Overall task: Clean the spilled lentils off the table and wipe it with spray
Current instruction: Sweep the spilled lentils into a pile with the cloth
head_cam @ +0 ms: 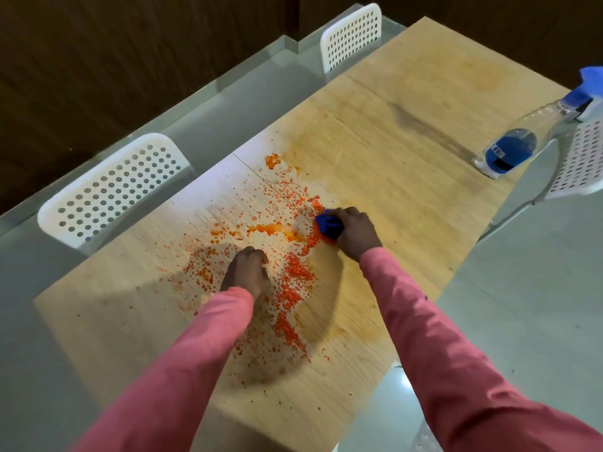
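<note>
Pale wood grain is what we see first from the head camera: one long table seen from above, with one broad scatter of orange-red lentils across its near half, too many to count, thickest in a band running from the middle of the table toward us. We count three white perforated chairs: two along the table's far-left side and one at the right edge. One clear spray bottle with blue liquid and a blue trigger stands on the table's right edge, well apart from the spill. We count two hands, both in pink sleeves. The right hand reaches further out, knuckles up, its fingers clamped on one small blue cloth pressed to the table at the edge of the lentils. The left hand rests nearer, in the midst of the scatter, back of the hand up and fingers curled under together into a loose fist; we cannot tell whether it holds anything.
</note>
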